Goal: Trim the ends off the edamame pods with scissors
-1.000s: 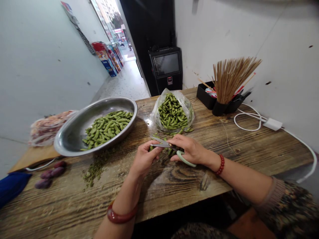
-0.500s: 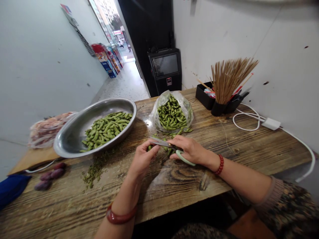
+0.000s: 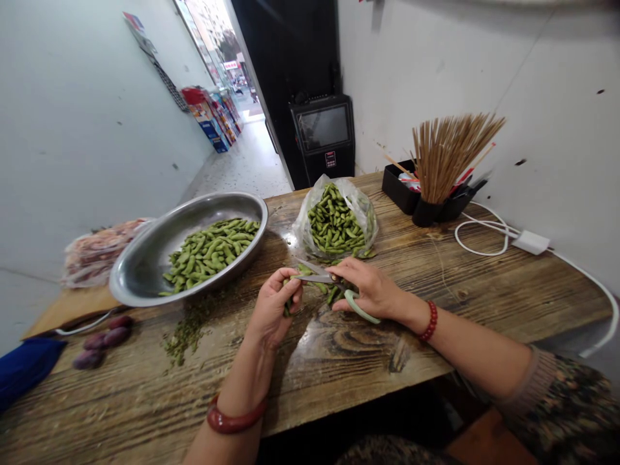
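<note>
My left hand (image 3: 277, 305) pinches a green edamame pod (image 3: 288, 303), mostly hidden by the fingers. In my right hand (image 3: 371, 289) is a pair of scissors (image 3: 356, 306) with pale green handles. Their blades are apart and point left, with the tips at my left fingertips. Beneath the blades, several loose pods lie on the wooden table. A clear plastic bag (image 3: 303, 227) full of pods stands just beyond my hands. To the left, a large steel basin (image 3: 140, 271) holds more pods on one side. Small green trimmings (image 3: 181, 339) are scattered in front of the basin.
Purple-red oval items (image 3: 104, 339) lie left on the table (image 3: 339, 381), near a blue cloth (image 3: 29, 368). Bagged meat-like pieces (image 3: 99, 255) rest on a board (image 3: 72, 307). At the right are skewers in a black holder (image 3: 426, 213) and a white cable (image 3: 530, 242).
The scissor blades have opened wider. My left hand has turned and shifted slightly left and down, showing the pod lower in the fingers. The whole view has shifted a little.
</note>
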Motion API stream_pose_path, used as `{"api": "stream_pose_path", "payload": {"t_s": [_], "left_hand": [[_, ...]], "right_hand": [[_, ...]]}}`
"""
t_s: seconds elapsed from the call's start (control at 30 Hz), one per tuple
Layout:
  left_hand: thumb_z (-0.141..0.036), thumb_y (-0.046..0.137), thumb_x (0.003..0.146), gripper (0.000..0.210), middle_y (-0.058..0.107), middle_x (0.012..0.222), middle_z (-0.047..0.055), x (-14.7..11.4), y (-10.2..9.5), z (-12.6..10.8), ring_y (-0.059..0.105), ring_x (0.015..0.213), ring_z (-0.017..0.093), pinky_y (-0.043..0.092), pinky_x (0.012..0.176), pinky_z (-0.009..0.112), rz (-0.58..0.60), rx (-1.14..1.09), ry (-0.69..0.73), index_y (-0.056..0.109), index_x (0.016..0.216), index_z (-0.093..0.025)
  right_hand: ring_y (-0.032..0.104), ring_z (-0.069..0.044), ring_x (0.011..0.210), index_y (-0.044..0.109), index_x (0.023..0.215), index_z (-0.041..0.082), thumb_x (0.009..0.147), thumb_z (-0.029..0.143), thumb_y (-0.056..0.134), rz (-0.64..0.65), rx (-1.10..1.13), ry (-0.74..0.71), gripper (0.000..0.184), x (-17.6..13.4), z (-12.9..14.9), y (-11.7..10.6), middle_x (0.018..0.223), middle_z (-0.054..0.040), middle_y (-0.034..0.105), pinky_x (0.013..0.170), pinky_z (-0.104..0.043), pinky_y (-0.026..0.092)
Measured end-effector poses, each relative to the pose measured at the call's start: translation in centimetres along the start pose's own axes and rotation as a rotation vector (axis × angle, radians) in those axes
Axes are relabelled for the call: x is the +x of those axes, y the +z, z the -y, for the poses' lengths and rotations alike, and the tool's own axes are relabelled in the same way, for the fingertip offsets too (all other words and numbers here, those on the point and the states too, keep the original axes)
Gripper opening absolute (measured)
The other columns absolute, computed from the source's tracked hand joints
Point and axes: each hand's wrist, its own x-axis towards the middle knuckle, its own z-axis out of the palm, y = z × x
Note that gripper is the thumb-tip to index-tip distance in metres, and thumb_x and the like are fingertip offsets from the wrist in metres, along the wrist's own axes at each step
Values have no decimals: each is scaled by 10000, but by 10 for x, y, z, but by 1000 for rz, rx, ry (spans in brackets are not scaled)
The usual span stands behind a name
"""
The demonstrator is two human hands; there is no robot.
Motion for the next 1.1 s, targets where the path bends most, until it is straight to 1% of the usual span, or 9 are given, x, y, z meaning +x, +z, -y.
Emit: {"api": "stream_pose_path", "payload": {"t_s": [0.13, 0.4, 0.6, 0.73, 0.8, 0.9, 1.0, 1.1], "left_hand": [[-256, 748, 664, 273, 452, 497, -80, -1, 1, 2, 367, 419, 49, 246, 376, 131, 15, -2, -17, 540, 819, -174], [-285, 771, 646, 288, 548, 583, -49, -3, 6, 5, 393, 427, 39, 252, 373, 141, 49, 43, -27, 553, 785, -158], [-290, 756, 665, 266, 482, 513, -71, -3, 5, 6, 383, 421, 47, 245, 380, 143, 48, 50, -11, 550, 774, -162], [-312, 755, 670, 276, 596, 645, -24, -4, 6, 6, 408, 446, 39, 251, 388, 144, 66, 86, -8, 558, 787, -159], [-318, 754, 672, 282, 623, 693, -8, -4, 6, 5, 407, 448, 35, 250, 387, 144, 64, 93, -9, 554, 794, -161], [-315, 756, 670, 286, 590, 659, -28, -4, 6, 4, 386, 437, 30, 247, 381, 143, 50, 87, -4, 546, 794, -166], [-293, 762, 663, 290, 497, 592, -66, -2, 5, 4, 365, 431, 30, 243, 377, 137, 43, 48, -4, 538, 803, -173], [-272, 745, 687, 265, 420, 535, -85, -1, 4, 4, 349, 428, 35, 245, 378, 130, 46, -2, -12, 536, 818, -174]], "right_hand": [[570, -227, 922, 496, 1277, 156, 731, 420, 737, 13, 11, -16, 653, 0, -1, 2, 1040, -110, 566, 820, -366, 497], [569, -226, 929, 488, 1276, 170, 729, 412, 742, 23, 15, -7, 650, -1, 0, 1, 1046, -106, 561, 820, -362, 499], [567, -222, 924, 483, 1280, 178, 730, 440, 734, 19, 17, -24, 659, -1, -2, 3, 1036, -101, 558, 816, -357, 494], [569, -216, 901, 501, 1262, 173, 745, 428, 724, 27, 18, -18, 618, -1, -1, 2, 1011, -97, 563, 802, -347, 495], [570, -208, 874, 511, 1252, 171, 756, 408, 719, 33, 12, -9, 588, -1, 0, 1, 989, -89, 565, 785, -334, 496], [571, -194, 841, 526, 1237, 174, 778, 378, 704, 44, 4, 4, 532, -2, 0, 0, 960, -78, 569, 764, -313, 494], [575, -194, 853, 526, 1240, 170, 800, 366, 684, 64, -1, 3, 507, -2, 0, -1, 978, -83, 581, 770, -306, 493], [575, -191, 835, 533, 1230, 162, 801, 365, 683, 35, -18, 17, 499, -2, -4, 0, 975, -87, 587, 752, -306, 495]]}}
